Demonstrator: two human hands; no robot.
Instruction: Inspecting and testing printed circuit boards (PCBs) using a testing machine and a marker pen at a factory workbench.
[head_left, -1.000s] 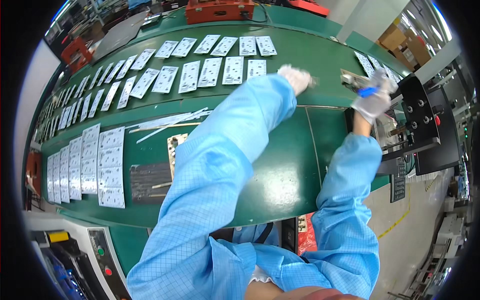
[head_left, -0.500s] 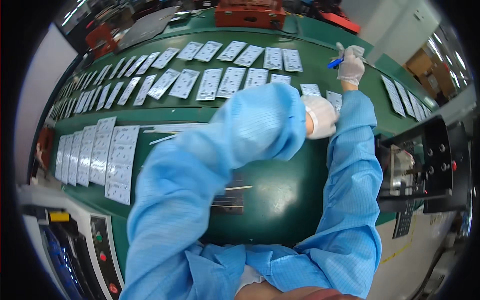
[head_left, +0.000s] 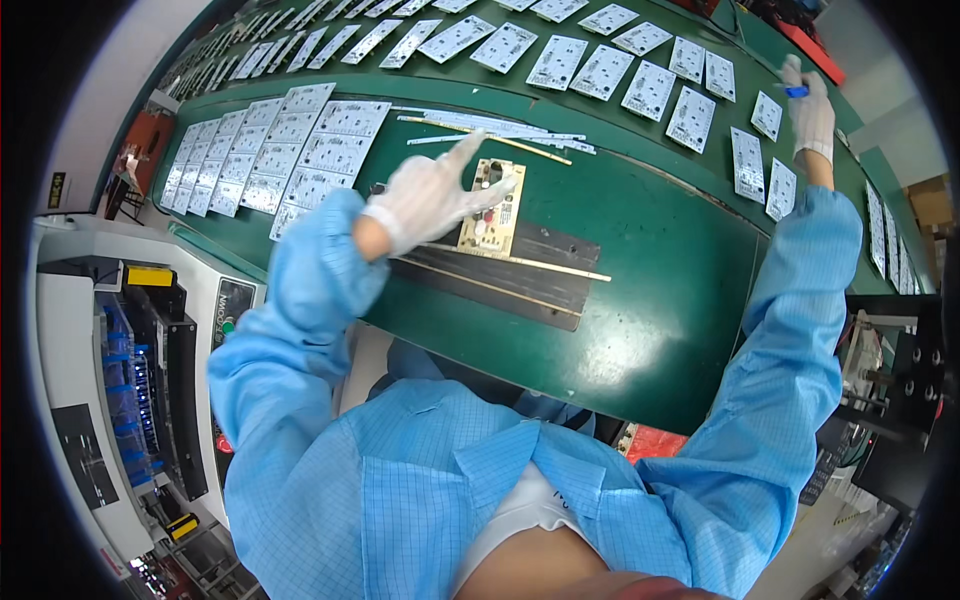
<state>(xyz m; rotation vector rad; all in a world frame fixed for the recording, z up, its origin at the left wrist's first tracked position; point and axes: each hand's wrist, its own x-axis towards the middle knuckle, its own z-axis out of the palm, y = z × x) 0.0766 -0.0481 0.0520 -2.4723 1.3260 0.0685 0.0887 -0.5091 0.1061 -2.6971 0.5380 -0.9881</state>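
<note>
My left hand (head_left: 422, 197), in a white glove, is over the table with its index finger stretched out and thumb spread. The thumb crosses in front of a pale yellow circuit board (head_left: 487, 236) with small parts mounted on it; whether it touches the board I cannot tell. That board rests at the upper edge of a dark flat plate (head_left: 545, 285), which bears thin light strips. Far right, my gloved right hand (head_left: 815, 118) is raised over the green surface, its fingers closed round a small blue pen-like thing (head_left: 797, 92). Several white-faced circuit boards (head_left: 746, 165) lie near that hand.
Rows of white boards (head_left: 557, 62) cover the green surface at the back. Larger white panels (head_left: 331, 150) lean in a row at left, beside narrow strips (head_left: 500, 128). Machines stand at left (head_left: 150, 380) and at right (head_left: 880, 370). The table's front edge (head_left: 560, 390) is close to me.
My view has turned. My left hand has moved from beside my right forearm leftward to the yellow circuit board, which has come into sight. My right hand still holds the blue thing.
</note>
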